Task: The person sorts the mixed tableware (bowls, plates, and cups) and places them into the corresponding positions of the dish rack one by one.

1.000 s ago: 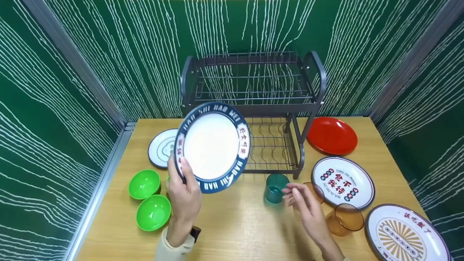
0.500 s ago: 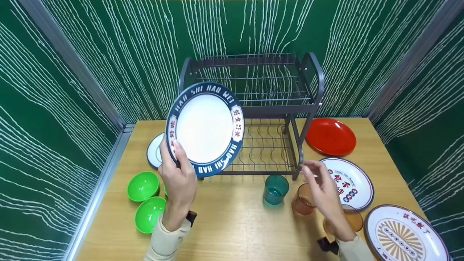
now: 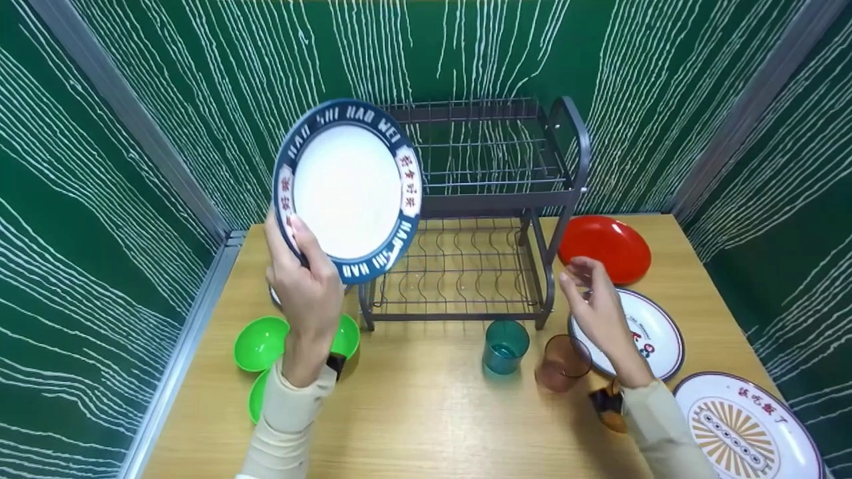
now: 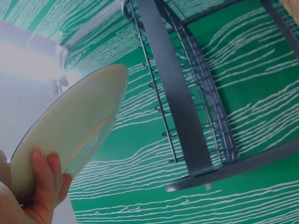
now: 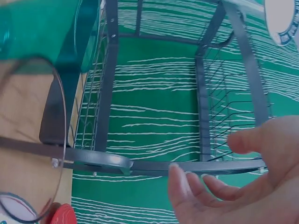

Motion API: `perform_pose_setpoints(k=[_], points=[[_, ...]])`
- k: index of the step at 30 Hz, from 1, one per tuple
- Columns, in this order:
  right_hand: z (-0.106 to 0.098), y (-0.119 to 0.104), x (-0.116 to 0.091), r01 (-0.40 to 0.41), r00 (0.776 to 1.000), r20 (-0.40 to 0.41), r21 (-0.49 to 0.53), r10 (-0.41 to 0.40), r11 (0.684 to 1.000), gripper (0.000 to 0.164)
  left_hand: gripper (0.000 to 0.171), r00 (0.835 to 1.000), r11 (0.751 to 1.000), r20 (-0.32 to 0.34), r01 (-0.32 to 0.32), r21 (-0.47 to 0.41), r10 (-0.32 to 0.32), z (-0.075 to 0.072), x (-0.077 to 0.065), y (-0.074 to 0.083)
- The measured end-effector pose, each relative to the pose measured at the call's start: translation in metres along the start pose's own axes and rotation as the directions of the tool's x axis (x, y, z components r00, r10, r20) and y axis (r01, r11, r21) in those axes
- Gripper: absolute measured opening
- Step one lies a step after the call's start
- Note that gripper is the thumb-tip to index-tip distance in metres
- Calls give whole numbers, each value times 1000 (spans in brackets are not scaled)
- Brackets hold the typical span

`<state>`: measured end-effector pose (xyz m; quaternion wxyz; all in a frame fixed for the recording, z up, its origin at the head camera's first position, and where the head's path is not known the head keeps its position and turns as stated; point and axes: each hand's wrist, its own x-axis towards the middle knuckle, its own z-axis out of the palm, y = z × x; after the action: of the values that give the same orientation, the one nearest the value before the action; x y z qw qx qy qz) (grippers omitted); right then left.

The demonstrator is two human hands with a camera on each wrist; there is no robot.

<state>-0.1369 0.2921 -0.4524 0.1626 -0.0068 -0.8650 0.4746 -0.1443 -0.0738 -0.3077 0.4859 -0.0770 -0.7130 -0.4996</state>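
My left hand [image 3: 307, 286] grips a white plate with a dark blue lettered rim [image 3: 347, 193] by its lower left edge. The plate is raised and tilted, overlapping the left end of the dish rack [image 3: 466, 205] in the head view. From the left wrist view, its pale underside [image 4: 77, 121] shows with fingers [image 4: 44, 179] beneath it. My right hand [image 3: 599, 309] holds nothing; its fingers are loosely bent over a white plate with red characters [image 3: 655, 326], beside the rack's right leg. In the right wrist view, that hand [image 5: 243, 186] appears in front of the rack's side frame.
A teal glass [image 3: 506, 347] and an amber glass [image 3: 563, 364] stand before the rack; another amber glass [image 3: 612, 419] is partly behind the right wrist. A red plate [image 3: 606, 249] and a sunburst-patterned plate [image 3: 749, 426] lie right. Green bowls [image 3: 261, 344] sit left.
The left hand has lifted the blue-rimmed plate up and to the left. My right hand has moved from near the teal glass up and right, over the plate with red characters.
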Motion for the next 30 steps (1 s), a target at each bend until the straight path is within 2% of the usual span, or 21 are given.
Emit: perform_pose_setpoints(k=[7, 14, 20, 23, 30], points=[[9, 8, 31, -6, 992, 124, -67, 14, 998, 56, 39, 999, 1000, 13, -30, 2, 30, 11, 24, 1], [19, 18, 54, -15, 984, 178, -101, 33, 995, 48, 39, 996, 996, -19, -84, 13, 84, 26, 43, -4], [26, 28, 62, -17, 980, 195, -114, 39, 993, 34, 40, 995, 994, -11, -103, 41, 103, 37, 56, -9], [29, 30, 64, -19, 978, 203, -106, 41, 994, 30, 41, 996, 995, 1, -89, 48, 89, 43, 65, -11], [32, 35, 65, -65, 967, 240, -73, 81, 995, 28, 43, 998, 993, 31, -64, 98, 61, 57, 87, -18]])
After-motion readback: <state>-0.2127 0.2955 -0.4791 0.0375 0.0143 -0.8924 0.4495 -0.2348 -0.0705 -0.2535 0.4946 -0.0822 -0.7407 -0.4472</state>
